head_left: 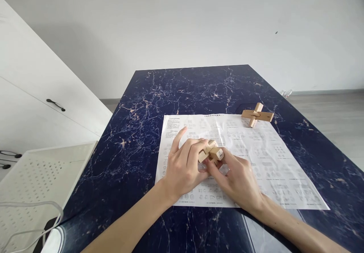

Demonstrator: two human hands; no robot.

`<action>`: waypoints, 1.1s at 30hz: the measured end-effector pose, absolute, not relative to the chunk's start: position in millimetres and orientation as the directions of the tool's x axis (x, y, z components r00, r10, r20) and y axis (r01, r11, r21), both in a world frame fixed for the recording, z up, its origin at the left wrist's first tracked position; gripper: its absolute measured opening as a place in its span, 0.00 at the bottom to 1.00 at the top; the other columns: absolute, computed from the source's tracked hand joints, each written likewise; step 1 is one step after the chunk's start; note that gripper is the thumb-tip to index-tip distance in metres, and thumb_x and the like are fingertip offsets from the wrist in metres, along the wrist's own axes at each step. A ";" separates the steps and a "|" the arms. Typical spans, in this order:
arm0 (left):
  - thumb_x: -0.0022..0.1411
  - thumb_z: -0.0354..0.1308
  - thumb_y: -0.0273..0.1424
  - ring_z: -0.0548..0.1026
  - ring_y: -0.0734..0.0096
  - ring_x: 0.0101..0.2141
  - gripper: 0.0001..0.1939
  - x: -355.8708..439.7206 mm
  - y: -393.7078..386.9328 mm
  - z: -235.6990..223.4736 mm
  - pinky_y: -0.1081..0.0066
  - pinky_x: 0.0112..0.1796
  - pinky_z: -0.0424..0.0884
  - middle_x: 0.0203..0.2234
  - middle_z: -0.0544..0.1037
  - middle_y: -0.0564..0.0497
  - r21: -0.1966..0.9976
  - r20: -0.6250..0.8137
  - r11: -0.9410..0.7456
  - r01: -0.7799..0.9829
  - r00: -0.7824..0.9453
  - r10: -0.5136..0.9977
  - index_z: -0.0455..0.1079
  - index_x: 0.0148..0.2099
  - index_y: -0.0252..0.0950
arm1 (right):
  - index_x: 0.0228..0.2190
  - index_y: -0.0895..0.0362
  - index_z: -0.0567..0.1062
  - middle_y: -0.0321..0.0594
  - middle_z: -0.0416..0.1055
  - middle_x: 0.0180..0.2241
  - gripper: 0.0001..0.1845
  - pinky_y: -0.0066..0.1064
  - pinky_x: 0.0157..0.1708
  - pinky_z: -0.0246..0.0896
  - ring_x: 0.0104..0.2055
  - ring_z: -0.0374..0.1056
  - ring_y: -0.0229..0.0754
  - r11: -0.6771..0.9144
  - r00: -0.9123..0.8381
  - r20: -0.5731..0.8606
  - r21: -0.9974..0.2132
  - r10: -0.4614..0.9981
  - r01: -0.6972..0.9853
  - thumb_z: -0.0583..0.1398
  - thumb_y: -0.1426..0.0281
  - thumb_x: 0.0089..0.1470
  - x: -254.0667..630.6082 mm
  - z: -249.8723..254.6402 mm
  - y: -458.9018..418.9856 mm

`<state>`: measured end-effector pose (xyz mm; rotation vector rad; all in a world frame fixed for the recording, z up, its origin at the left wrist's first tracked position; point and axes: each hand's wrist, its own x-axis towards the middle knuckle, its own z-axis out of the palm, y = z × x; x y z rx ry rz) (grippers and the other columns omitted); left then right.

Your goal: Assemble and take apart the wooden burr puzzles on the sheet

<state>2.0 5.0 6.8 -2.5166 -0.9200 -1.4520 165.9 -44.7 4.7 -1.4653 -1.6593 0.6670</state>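
Both of my hands meet over a printed instruction sheet (241, 139) and grip a small wooden interlocking puzzle (212, 149) made of pale blocks. My left hand (183, 162) pinches its left side, with the little finger raised away. From the right, my right hand (237, 177) closes thumb and fingers on the block whose end bears a dark mark like a 2. Fingers hide the puzzle's underside. Across the sheet's far right edge lies another group of wooden puzzle pieces (257, 115), a slotted flat piece crossed by a bar.
The dark blue marbled table (176, 90) reaches toward a pale wall. White cabinets (54, 82) with black handles stand at the left. A perforated cream unit (42, 177) with a white cable (54, 203) sits low left. Something clear (286, 93) shows beyond the right table edge.
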 end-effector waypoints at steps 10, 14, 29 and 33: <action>0.63 0.71 0.41 0.85 0.60 0.38 0.25 -4.9 10.6 4.6 0.41 0.64 0.71 0.40 0.84 0.50 0.315 0.788 -0.780 0.540 0.309 0.532 0.68 0.57 0.39 | 0.46 0.52 0.78 0.45 0.82 0.40 0.22 0.43 0.47 0.73 0.45 0.78 0.53 -0.038 -0.138 -0.056 -0.991 0.989 0.130 0.58 0.47 0.69 169.2 13.3 -36.9; 0.59 0.74 0.44 0.84 0.60 0.38 0.29 -2.3 8.3 6.4 0.43 0.60 0.75 0.39 0.83 0.50 0.348 0.794 -0.790 0.504 0.290 0.535 0.68 0.56 0.39 | 0.47 0.52 0.82 0.46 0.82 0.47 0.25 0.45 0.55 0.70 0.54 0.75 0.55 -0.177 -0.246 -0.136 -0.973 0.960 -0.150 0.57 0.46 0.70 176.8 15.7 -30.4; 0.57 0.77 0.38 0.77 0.54 0.50 0.33 -3.3 6.8 1.1 0.53 0.50 0.79 0.46 0.78 0.45 0.577 0.637 -0.737 0.352 0.371 0.676 0.66 0.59 0.41 | 0.44 0.54 0.86 0.47 0.82 0.44 0.24 0.45 0.56 0.68 0.54 0.73 0.54 -0.284 -0.345 -0.165 -0.900 0.924 -0.331 0.60 0.50 0.70 182.3 16.4 -29.5; 0.56 0.77 0.39 0.77 0.55 0.48 0.33 -4.1 7.3 1.4 0.54 0.50 0.78 0.44 0.78 0.47 0.576 0.625 -0.733 0.361 0.384 0.680 0.67 0.58 0.41 | 0.48 0.54 0.85 0.47 0.82 0.46 0.22 0.44 0.58 0.67 0.55 0.73 0.53 -0.313 -0.388 -0.156 -0.868 0.909 -0.386 0.60 0.52 0.70 182.3 14.9 -29.0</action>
